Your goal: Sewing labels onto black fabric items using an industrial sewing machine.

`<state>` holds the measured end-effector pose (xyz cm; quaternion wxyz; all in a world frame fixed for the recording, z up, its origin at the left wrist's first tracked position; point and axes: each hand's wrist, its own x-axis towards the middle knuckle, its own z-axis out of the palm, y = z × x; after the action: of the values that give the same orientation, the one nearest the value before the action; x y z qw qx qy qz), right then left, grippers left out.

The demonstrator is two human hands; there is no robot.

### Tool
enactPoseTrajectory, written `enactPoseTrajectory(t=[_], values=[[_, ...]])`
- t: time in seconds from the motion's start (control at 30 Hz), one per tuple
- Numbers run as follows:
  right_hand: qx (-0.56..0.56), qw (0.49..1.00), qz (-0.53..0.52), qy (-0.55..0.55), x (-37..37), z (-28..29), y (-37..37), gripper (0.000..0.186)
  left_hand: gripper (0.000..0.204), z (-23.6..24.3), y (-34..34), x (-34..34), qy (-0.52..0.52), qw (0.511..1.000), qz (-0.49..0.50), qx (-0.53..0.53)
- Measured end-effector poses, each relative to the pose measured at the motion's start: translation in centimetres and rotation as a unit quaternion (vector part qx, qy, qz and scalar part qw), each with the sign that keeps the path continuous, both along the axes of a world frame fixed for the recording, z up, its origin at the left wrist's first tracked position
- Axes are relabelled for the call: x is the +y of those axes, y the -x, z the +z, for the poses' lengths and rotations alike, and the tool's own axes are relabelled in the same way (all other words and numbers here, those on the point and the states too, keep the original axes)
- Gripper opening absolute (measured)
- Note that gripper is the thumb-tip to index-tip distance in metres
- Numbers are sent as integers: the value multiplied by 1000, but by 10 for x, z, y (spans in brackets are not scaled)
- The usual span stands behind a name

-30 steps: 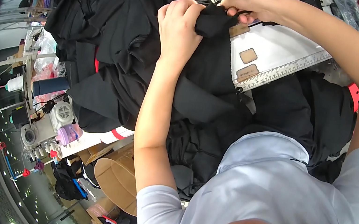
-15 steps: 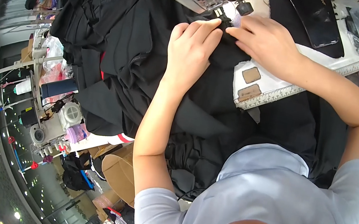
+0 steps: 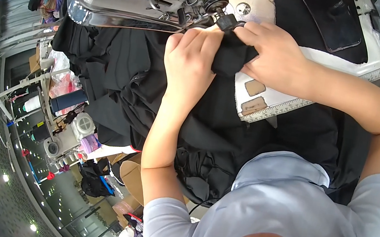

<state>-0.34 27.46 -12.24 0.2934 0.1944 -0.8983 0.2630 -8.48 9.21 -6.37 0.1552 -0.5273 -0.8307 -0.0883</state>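
Black cloth (image 3: 230,57) was beside the sewing machine (image 3: 123,4), between the left hand (image 3: 191,58) and right hand (image 3: 280,58).
Left arched palm-down, its grip unclear; right pinched the cloth; more machine showed than before.

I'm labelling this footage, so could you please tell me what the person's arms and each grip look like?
Plain, short, pale blue-grey sleeves end above the elbows, leaving the forearms bare. The left grip and right grip are ungloved hands; no watch or bracelet shows.
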Motion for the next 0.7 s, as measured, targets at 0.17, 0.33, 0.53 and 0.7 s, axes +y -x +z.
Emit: enactPoseTrajectory(t=[0.17, 0.33, 0.53, 0.7], values=[[-71, 995, 60, -19, 13, 12, 0, 26, 24, -4, -6, -2, 26, 995, -23, 90], [-53, 997, 54, 6, 37, 27, -4, 19, 17, -14, -9, -3, 22, 992, -13, 124], [30, 998, 37, -50, 32, 25, 21, 28, 17, -19, -9, -2, -7, 991, -28, 130], [-32, 990, 38, -132, 27, 13, 24, 38, 20, -20, -12, 0, -16, 994, -4, 106]])
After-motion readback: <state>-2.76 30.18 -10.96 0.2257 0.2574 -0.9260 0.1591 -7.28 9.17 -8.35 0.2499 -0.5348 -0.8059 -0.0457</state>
